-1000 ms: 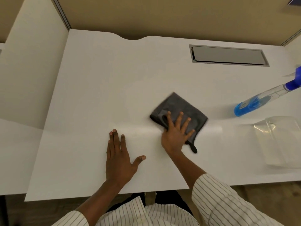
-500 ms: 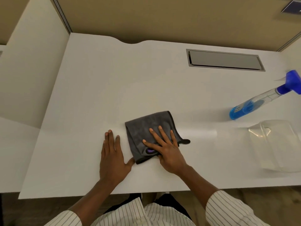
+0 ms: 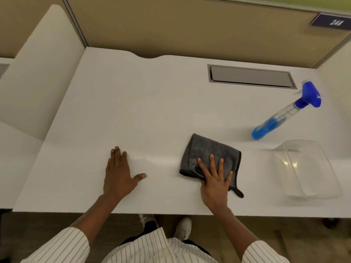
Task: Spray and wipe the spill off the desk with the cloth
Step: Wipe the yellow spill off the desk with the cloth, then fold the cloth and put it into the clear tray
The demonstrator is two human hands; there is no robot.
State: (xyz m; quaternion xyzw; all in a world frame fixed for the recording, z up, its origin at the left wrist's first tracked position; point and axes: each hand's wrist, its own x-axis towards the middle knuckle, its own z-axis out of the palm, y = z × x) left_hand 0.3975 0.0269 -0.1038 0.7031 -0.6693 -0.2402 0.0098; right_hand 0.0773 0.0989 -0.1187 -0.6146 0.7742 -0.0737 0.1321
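my right hand [image 3: 214,179] was flat, fingers spread on the cloth [image 3: 209,154], no real grip; left hand [image 3: 118,173] open, bracing the desk [image 3: 152,111]. imo keep pressure even w/ overlapping passes.

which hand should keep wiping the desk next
Right. The right hand already lies flat on the cloth, fingers spread over it. The left hand rests bare on the desk, apart from the cloth, and looks better suited to bracing.

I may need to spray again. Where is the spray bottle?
In the head view the spray bottle stands on the desk at far right, behind the clear container and right of the cloth.
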